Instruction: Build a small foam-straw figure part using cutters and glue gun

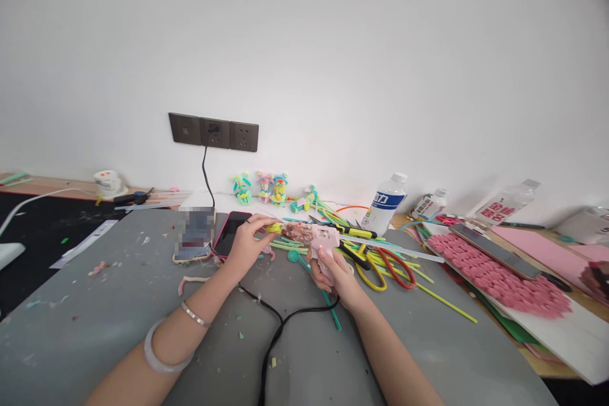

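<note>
Black cable (265, 368) crosses the bench (228, 355) below both hands. Gripped in the right hand (335, 273), the pink glue gun (325, 238) lies crosswise, its crusted nozzle end towards the left hand (251, 244), whose fingertips pinch a yellow piece (275, 228) close by.

Gray mat (304, 361), lower center of frame. Left of center: phone (196, 235), with pink-edged phone (232, 235) just beside it. Center to right: green and yellow stems (447, 303), scissors with yellow handles (372, 271), black cable (272, 330) trailing to bottom edge. Small scraps scattered, mostly lower left.
</note>
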Demonstrator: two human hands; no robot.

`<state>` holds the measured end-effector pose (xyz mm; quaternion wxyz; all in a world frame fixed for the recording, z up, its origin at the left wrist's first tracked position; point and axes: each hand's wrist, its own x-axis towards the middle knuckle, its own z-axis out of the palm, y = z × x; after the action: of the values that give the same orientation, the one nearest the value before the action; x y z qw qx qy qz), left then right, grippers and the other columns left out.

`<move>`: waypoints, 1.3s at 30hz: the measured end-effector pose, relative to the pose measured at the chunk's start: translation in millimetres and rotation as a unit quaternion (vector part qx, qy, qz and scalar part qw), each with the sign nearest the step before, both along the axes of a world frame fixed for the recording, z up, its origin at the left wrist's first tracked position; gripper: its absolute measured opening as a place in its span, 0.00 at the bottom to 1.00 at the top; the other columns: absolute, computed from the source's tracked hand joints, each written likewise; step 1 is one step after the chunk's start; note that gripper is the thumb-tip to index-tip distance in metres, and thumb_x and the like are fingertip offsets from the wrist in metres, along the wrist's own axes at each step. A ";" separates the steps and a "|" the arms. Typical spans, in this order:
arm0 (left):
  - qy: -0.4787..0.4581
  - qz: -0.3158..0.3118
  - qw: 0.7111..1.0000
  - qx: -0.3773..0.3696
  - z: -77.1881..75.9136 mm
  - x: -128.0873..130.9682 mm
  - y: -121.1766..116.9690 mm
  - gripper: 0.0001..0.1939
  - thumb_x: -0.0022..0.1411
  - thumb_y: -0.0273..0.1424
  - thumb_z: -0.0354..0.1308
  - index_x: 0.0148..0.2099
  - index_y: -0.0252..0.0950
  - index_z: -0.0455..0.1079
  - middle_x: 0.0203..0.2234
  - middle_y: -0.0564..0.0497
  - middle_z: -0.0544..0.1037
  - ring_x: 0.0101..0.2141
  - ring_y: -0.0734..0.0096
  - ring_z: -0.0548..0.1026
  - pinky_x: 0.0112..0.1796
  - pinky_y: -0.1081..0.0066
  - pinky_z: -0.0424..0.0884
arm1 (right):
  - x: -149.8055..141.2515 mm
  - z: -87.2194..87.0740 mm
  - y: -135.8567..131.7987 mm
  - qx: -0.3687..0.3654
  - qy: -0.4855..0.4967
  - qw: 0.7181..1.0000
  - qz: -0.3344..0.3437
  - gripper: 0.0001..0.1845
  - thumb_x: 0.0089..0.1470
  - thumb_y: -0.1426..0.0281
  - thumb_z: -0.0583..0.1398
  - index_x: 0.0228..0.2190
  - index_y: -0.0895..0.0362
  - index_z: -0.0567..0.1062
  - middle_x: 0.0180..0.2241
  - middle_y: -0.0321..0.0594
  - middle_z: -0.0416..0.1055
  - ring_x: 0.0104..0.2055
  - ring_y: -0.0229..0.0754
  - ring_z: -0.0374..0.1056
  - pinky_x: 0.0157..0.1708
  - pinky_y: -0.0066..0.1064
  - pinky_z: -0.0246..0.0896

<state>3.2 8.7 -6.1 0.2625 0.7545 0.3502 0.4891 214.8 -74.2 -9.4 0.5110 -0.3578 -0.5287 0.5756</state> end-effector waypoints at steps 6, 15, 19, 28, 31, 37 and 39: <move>-0.003 0.004 1.000 0.006 -2.5 0.1 1.7 0.10 0.61 0.32 0.59 0.44 0.38 0.77 0.39 0.46 0.78 0.35 0.65 0.76 0.33 0.70 0.74 | 0.3 -0.4 0.3 0.001 0.004 1.000 -0.005 0.24 0.56 0.48 0.57 0.33 0.58 0.68 0.13 0.23 0.51 0.13 0.27 0.40 0.12 0.22 0.37; 0.004 0.008 1.000 0.021 -0.3 -0.2 1.4 0.10 0.61 0.32 0.58 0.44 0.39 0.77 0.38 0.46 0.77 0.34 0.66 0.75 0.33 0.69 0.74 | 1.8 -3.6 0.7 -0.002 -0.001 1.000 0.020 0.24 0.57 0.48 0.57 0.32 0.58 0.68 0.13 0.23 0.51 0.13 0.27 0.39 0.12 0.22 0.37; 0.009 0.012 1.000 0.025 0.5 0.3 0.8 0.10 0.61 0.30 0.58 0.45 0.38 0.77 0.38 0.46 0.77 0.34 0.65 0.75 0.34 0.68 0.73 | 1.7 -3.2 0.0 -0.001 -0.005 1.000 0.026 0.25 0.57 0.47 0.57 0.32 0.58 0.67 0.13 0.23 0.51 0.13 0.27 0.39 0.12 0.22 0.36; 0.006 0.018 0.999 0.032 1.7 0.1 0.2 0.10 0.60 0.28 0.57 0.44 0.39 0.76 0.38 0.46 0.77 0.36 0.65 0.75 0.36 0.68 0.73 | 1.8 -1.2 -0.1 0.001 -0.018 1.000 0.025 0.25 0.57 0.47 0.56 0.31 0.58 0.67 0.13 0.23 0.51 0.13 0.27 0.39 0.12 0.23 0.37; 0.000 0.019 0.999 0.029 0.9 0.0 1.3 0.10 0.60 0.26 0.57 0.43 0.39 0.76 0.38 0.47 0.77 0.38 0.65 0.75 0.38 0.67 0.73 | 2.2 -2.5 0.9 0.001 -0.012 1.000 0.025 0.24 0.57 0.47 0.57 0.31 0.57 0.66 0.12 0.23 0.51 0.12 0.28 0.40 0.12 0.23 0.37; -0.005 0.019 0.999 0.025 -0.3 0.5 1.9 0.10 0.59 0.25 0.57 0.43 0.38 0.75 0.38 0.47 0.77 0.38 0.64 0.75 0.38 0.68 0.73 | 2.0 -3.0 1.6 0.000 -0.010 1.000 0.020 0.24 0.57 0.48 0.57 0.31 0.57 0.66 0.12 0.23 0.51 0.12 0.27 0.40 0.12 0.22 0.37; -0.004 0.019 1.000 0.023 -0.1 0.6 1.6 0.10 0.59 0.25 0.57 0.43 0.38 0.75 0.39 0.47 0.77 0.38 0.64 0.75 0.38 0.67 0.73 | 2.1 -3.7 2.0 -0.002 -0.005 1.000 0.018 0.24 0.57 0.48 0.57 0.31 0.57 0.66 0.12 0.23 0.51 0.12 0.27 0.40 0.12 0.22 0.38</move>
<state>3.9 10.3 -6.2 0.2371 0.7520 0.3518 0.5046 216.9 -72.2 -13.0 0.4973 -0.3523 -0.5366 0.5837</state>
